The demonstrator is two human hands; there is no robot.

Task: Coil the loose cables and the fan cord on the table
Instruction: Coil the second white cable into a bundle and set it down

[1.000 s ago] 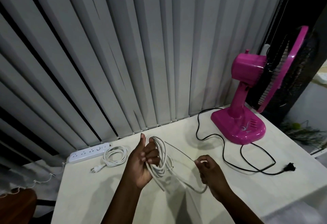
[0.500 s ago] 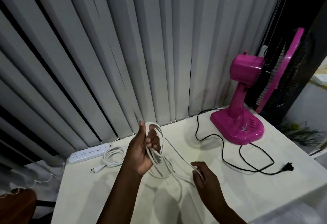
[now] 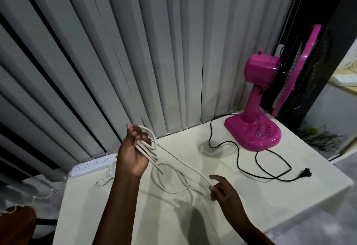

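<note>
Grey vertical blinds (image 3: 116, 51) back the pale table (image 3: 251, 196). Left hand (image 3: 133, 153), raised, grips several loops of the white cable (image 3: 181, 159). Right hand (image 3: 224, 190) pinches its trailing length with the other fingers spread.

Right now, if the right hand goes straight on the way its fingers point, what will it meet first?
The right hand points up-left along the white cable it pinches, so it would probably meet the left hand holding the coil; depth is unclear.
</note>
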